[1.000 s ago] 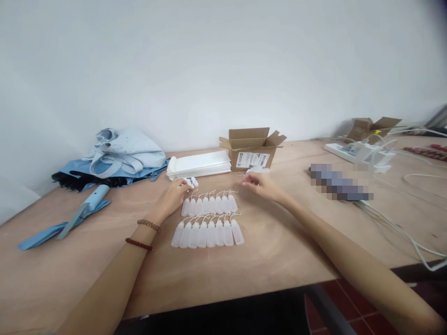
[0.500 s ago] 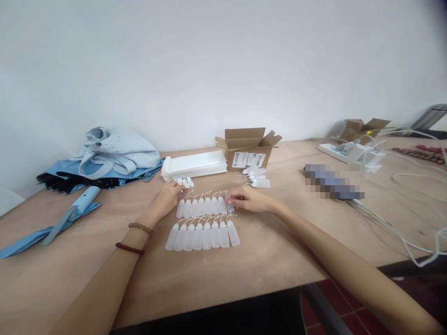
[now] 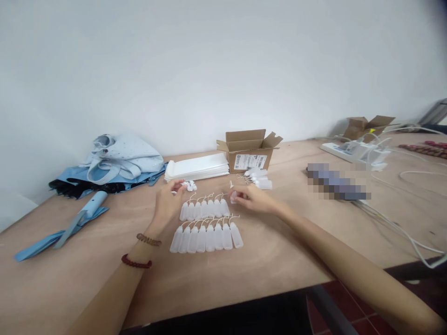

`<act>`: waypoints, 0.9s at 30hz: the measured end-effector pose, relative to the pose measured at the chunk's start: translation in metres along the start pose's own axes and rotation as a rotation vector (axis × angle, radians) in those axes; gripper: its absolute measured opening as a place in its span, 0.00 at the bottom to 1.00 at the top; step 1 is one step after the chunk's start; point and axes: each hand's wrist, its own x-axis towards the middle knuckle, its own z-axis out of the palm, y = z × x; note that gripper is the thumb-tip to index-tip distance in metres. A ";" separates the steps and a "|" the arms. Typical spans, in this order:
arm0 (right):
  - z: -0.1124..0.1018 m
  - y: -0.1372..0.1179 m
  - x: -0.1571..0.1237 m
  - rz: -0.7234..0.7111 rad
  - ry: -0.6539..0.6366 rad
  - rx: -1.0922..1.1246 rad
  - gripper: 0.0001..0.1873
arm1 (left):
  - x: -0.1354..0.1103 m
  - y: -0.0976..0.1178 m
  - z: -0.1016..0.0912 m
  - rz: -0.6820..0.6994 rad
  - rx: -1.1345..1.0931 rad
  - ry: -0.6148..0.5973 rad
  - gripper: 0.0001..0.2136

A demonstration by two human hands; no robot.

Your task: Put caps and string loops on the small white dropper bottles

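Observation:
Two rows of several small white squeeze bottles lie side by side on the wooden table. My right hand is closed on one small white bottle, lifted just off the right end of the far row. My left hand hovers above the left end of that row, fingers pinched on a small white cap. A little heap of loose white caps lies just beyond it. More loose bottles lie by the box.
An open cardboard box and a stack of white bags sit behind the rows. A blue umbrella and bag lie at the left. A power strip, cables and a second box are at the right.
My right hand went from the loose bottles by the box to the right end of the far row and now holds a bottle raised. My left hand lifted off the table with a cap.

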 end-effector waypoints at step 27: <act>0.006 -0.043 -0.002 -0.004 -0.030 0.507 0.13 | -0.031 0.040 0.021 -0.159 -0.618 -0.503 0.11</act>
